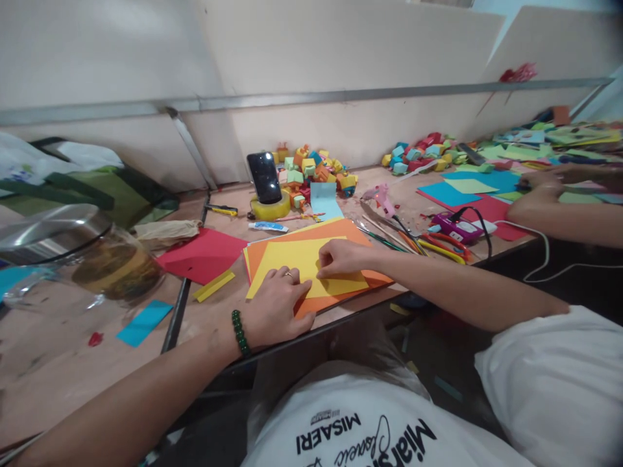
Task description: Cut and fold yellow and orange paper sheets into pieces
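A sheet of yellow paper [304, 254] lies on orange paper [335, 301] at the table's front edge. The left hand [280, 305] rests palm down on its near left part, fingers loosely spread, gripping nothing. The right hand [338, 258] is on the same sheet, fingers curled with tips drawn in; whether they pinch anything, I can't tell. Red paper [204, 254] and a yellow strip [214, 286] lie left of the sheet; a phone [264, 178] stands behind.

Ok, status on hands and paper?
Left hand resting on rectangular yellow paper sheet, right hand bunched on it. Orange paper sheet underneath. Only the hands cover the yellow.
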